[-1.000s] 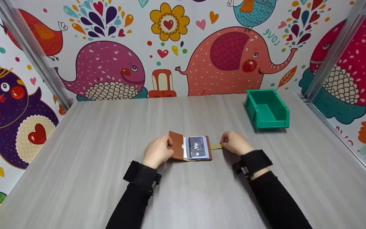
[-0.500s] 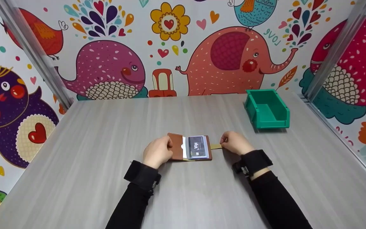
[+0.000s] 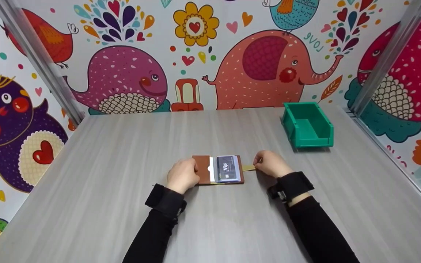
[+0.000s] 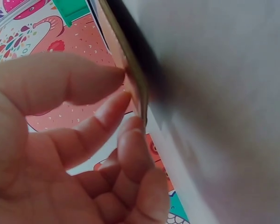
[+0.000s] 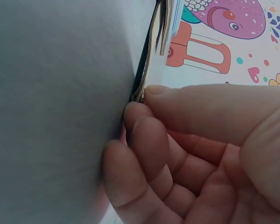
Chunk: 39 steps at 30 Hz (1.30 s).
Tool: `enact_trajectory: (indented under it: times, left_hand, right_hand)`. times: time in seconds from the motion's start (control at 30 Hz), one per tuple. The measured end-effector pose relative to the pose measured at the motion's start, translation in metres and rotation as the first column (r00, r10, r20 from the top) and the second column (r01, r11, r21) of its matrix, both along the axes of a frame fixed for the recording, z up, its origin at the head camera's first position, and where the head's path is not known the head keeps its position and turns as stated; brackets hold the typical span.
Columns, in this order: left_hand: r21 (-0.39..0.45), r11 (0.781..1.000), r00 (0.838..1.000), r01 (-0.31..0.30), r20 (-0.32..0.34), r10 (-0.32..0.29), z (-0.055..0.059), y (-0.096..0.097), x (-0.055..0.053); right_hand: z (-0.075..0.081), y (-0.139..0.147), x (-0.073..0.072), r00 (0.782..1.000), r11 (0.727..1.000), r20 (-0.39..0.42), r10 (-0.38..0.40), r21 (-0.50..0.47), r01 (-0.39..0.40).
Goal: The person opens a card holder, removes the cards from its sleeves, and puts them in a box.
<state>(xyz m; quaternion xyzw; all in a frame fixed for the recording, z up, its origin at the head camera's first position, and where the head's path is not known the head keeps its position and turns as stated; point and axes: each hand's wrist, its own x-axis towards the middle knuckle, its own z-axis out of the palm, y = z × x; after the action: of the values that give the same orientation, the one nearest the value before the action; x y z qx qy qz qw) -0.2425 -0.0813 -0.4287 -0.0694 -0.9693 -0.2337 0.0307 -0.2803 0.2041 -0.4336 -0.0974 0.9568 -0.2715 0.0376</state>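
Note:
A brown card holder (image 3: 203, 170) lies spread open on the table between the two hands. Clear sleeves with a dark card marked "Vip" (image 3: 226, 169) fill its right half. My left hand (image 3: 183, 175) pinches the outer edge of the left cover; in the left wrist view the thumb (image 4: 91, 77) and fingers meet at that thin edge (image 4: 130, 63). On the other side, a short yellowish strap (image 3: 248, 168) sticks out to the right. My right hand (image 3: 272, 163) pinches the strap's end between thumb (image 5: 191, 105) and forefinger.
A green open-fronted bin (image 3: 307, 126) stands at the back right of the wood-grain table (image 3: 130, 153). Printed panels (image 3: 192, 58) rise behind and at the sides, with metal posts (image 3: 37, 60) at the corners.
The left cover has come down from a raised tilt to lie nearly flat, and my left hand has moved with it. The right hand stays on the strap.

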Motion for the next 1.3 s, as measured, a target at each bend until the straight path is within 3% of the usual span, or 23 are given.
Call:
enact_trajectory:
  times: [0.5,0.73,0.93,1.3]
  left_hand:
    - [-0.038,0.999,0.999,0.013,0.030,-0.012,0.002,0.001,0.000]
    - [-0.046,0.999,0.999,0.000,0.042,0.002,0.003,0.001,0.000]
    - [-0.043,0.999,0.999,0.005,0.050,-0.003,0.003,0.001,0.000]
    - [-0.034,0.999,0.999,0.004,0.047,-0.002,0.001,0.001,-0.001]
  right_hand:
    - [0.002,-0.003,0.000,1.000,0.999,-0.019,-0.017,0.029,0.018]
    - [0.004,-0.007,0.000,0.994,0.998,-0.107,-0.029,0.055,0.035]
    - [0.012,-0.017,0.004,0.987,0.999,-0.152,-0.046,0.022,0.050]
    - [0.017,-0.033,0.012,0.968,1.000,-0.250,0.016,-0.019,-0.021]
